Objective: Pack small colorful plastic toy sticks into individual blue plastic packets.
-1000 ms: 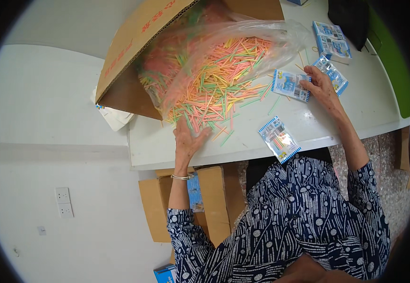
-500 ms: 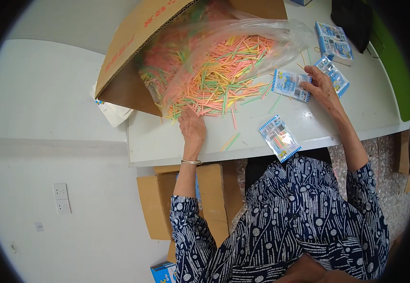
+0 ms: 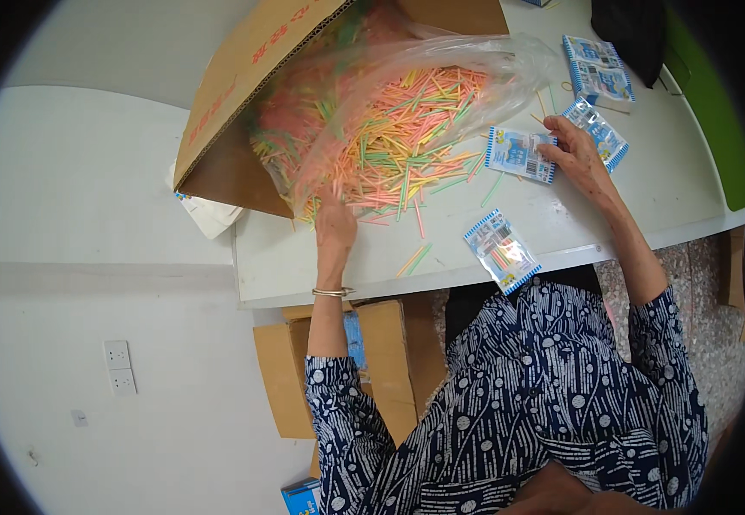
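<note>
My left hand (image 3: pixel 335 227) reaches into the near edge of a heap of thin pink, yellow and green sticks (image 3: pixel 407 159), straw-like in shape. Its fingertips are hidden among the sticks and the clear plastic bag (image 3: pixel 509 64), so their grip cannot be made out. The sticks spill from that bag out of a cardboard box (image 3: pixel 244 112) lying on its side. My right hand (image 3: pixel 582 163) has thumb and fingers closed on the right end of a blue-and-white packet (image 3: pixel 520 154). Nearer me, a similar packet (image 3: pixel 503 251) with coloured sticks inside lies at the table edge.
More blue-and-white packets (image 3: pixel 600 69) lie at the far right, and another packet (image 3: pixel 595 133) is beside my right hand. Loose sticks (image 3: pixel 415 259) rest on the white table (image 3: pixel 338 275). Below the table stands an open carton (image 3: pixel 389 352). A green surface (image 3: pixel 711 120) borders the right side.
My left hand has pushed slightly left and deeper into the sticks, its fingers now more hidden. The right hand keeps its hold on the packet; the whole view has shifted a little.
</note>
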